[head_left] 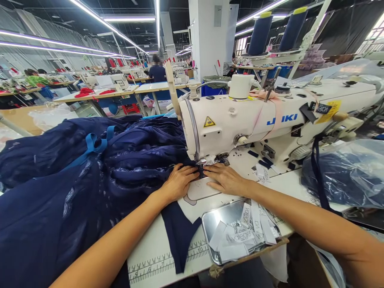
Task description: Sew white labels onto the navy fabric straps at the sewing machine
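Observation:
A white sewing machine [270, 120] stands on the table [156, 256], its needle at the centre. A large navy blue garment [90, 176] is heaped to the left and runs under the presser foot. My left hand [180, 182] lies flat on the fabric just left of the needle, fingers stretched forward. My right hand [225, 178] rests flat on the needle plate to the right of the needle, fingertips at the fabric edge. Both hands press the cloth down; neither grips anything.
A metal tray [210, 224] with several white labels sits at the front table edge. A clear plastic bag of dark cloth [345, 172] lies at right. Two navy thread cones [259, 34] stand behind the machine. Other workstations and people fill the background left.

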Tool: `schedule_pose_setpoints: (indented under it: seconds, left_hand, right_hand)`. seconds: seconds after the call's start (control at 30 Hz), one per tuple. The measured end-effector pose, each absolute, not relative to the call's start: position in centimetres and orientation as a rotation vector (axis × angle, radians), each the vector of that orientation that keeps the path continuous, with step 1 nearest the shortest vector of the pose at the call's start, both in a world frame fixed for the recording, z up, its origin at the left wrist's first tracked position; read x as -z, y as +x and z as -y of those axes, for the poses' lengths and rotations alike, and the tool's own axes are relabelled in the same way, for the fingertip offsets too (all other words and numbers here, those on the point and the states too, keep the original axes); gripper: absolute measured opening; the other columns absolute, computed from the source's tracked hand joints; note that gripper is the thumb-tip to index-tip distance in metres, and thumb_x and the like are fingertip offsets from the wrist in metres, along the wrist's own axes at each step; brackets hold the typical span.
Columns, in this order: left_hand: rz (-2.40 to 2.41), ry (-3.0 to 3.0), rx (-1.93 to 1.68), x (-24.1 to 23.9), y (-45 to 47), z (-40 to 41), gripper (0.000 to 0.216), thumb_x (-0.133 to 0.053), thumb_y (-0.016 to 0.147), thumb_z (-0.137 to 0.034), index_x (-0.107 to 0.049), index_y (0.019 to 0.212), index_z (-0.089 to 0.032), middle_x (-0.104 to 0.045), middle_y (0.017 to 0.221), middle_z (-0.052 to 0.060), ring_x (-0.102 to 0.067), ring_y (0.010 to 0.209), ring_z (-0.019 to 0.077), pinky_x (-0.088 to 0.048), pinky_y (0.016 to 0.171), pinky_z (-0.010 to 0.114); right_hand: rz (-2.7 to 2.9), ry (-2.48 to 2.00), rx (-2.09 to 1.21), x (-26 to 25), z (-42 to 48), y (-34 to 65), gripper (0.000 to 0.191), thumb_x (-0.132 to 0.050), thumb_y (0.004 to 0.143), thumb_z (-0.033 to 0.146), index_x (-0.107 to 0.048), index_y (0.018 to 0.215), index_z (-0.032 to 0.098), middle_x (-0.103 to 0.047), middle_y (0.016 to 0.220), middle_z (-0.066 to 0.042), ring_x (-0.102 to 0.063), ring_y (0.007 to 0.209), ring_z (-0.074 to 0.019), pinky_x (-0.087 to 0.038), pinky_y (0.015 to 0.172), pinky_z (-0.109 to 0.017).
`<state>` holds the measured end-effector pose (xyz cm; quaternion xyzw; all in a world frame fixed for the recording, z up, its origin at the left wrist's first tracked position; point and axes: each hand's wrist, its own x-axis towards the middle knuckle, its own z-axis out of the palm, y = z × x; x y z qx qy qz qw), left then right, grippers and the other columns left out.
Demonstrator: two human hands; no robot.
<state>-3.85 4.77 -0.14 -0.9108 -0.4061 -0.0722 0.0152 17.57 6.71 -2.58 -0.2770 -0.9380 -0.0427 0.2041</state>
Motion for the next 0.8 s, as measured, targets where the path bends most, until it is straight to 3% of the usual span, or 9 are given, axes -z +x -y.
schedule_pose_setpoints:
  seconds: [0.23,0.37,0.43,0.5,0.67,0.8]
  left_hand:
    - [1.228,-2.745,0.247,0.0,-3.7,-5.2,0.045,-0.037,0.073,-0.003,-0.055,0.112,-0.016,-0.057,0.117,0.008,-0.048,0.110,0.0200,-0.031,0.096,0.044]
    - [1.224,-2.494,0.223,-0.2,-2.6,-4.1,0.023,-0.043,0.080,-0.012,-0.064,0.088,-0.012,-0.061,0.091,0.011,-0.053,0.089,0.0225,-0.039,0.082,0.039]
    - [1.265,-2.354,0.146,-0.2,-1.9,-3.3,0.021,-0.043,0.081,-0.012,-0.064,0.075,-0.010,-0.059,0.076,0.011,-0.053,0.079,0.0231,-0.039,0.074,0.039]
    - [1.316,-2.266,0.090,-0.2,-1.5,-2.7,0.021,-0.043,0.080,-0.009,-0.064,0.077,-0.009,-0.058,0.070,0.011,-0.052,0.074,0.0236,-0.038,0.071,0.040]
    - [1.419,-2.241,0.116,-0.3,-1.8,-3.3,0.027,-0.047,0.079,-0.015,-0.062,0.101,-0.014,-0.062,0.087,0.013,-0.053,0.085,0.0281,-0.033,0.084,0.053]
    - [1.383,-2.333,0.144,-0.3,-2.2,-4.7,0.029,-0.048,0.078,-0.018,-0.061,0.104,-0.020,-0.061,0.099,0.012,-0.050,0.097,0.0305,-0.028,0.090,0.060]
  right_hand:
    - [2.633,-0.836,0.035,2.6,-7.2,17.7,0.044,-0.049,0.084,0.035,-0.053,0.118,0.007,-0.053,0.122,-0.015,-0.047,0.112,-0.0252,-0.041,0.092,-0.040]
    - [2.611,-0.968,0.022,2.4,-7.5,17.4,0.042,-0.044,0.087,0.033,-0.049,0.120,0.007,-0.057,0.115,-0.015,-0.050,0.108,-0.0243,-0.043,0.087,-0.038]
    - [2.634,-1.049,0.067,1.9,-7.4,17.2,0.043,-0.042,0.087,0.035,-0.050,0.119,0.007,-0.059,0.109,-0.015,-0.051,0.103,-0.0257,-0.044,0.083,-0.039]
    - [2.686,-1.087,0.146,1.2,-7.2,17.1,0.044,-0.042,0.087,0.039,-0.053,0.114,0.006,-0.059,0.105,-0.016,-0.051,0.102,-0.0276,-0.042,0.083,-0.041]
    - [2.767,-1.048,0.286,-0.2,-5.9,17.4,0.041,-0.047,0.083,0.045,-0.061,0.096,0.008,-0.059,0.099,-0.017,-0.051,0.099,-0.0287,-0.038,0.085,-0.042]
    - [2.808,-1.009,0.263,-0.1,-4.9,17.6,0.027,-0.050,0.082,0.031,-0.062,0.086,0.007,-0.058,0.091,-0.015,-0.053,0.086,-0.0247,-0.042,0.078,-0.036]
